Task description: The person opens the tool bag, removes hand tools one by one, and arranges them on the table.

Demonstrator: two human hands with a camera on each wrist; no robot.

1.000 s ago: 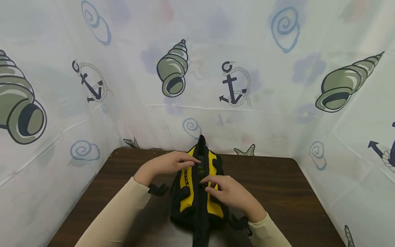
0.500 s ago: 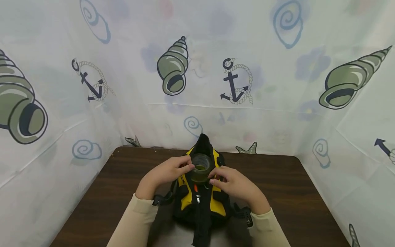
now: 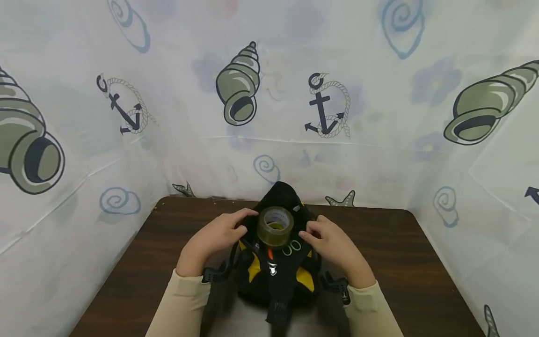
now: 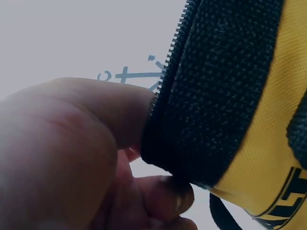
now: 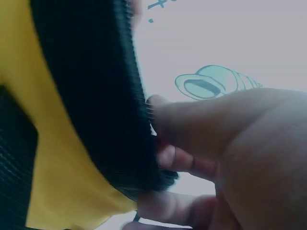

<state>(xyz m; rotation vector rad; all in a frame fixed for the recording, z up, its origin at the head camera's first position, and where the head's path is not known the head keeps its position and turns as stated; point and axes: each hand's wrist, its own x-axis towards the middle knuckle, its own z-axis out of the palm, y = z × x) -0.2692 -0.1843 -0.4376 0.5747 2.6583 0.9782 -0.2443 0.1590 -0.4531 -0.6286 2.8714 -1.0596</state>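
Observation:
A black and yellow zippered tool bag [image 3: 254,270] stands on the table with its top spread wide. My left hand [image 3: 214,239] pinches the left edge of its mouth; in the left wrist view, thumb and fingers of the hand [image 4: 67,153] hold the black zipper band [image 4: 216,91]. On the opposite edge my right hand [image 3: 337,243] pinches the band, with zipper teeth beside the fingertips in the right wrist view. Inside the mouth lies a roll of clear packing tape [image 3: 268,235]. Nearby show scissors with pale green handles [image 3: 296,245] and a small orange item [image 3: 270,253].
The brown wood-grain table [image 3: 379,262] extends on both sides of the bag. A white fabric backdrop [image 3: 181,93] printed with shells and anchors encloses the back and sides. A metal zipper pull [image 3: 273,269] lies at the near end of the opening.
The bag's mouth has gone from a narrow slit to wide open, as both hands moved apart with its edges. The tape roll, scissors handles and orange item have come into view.

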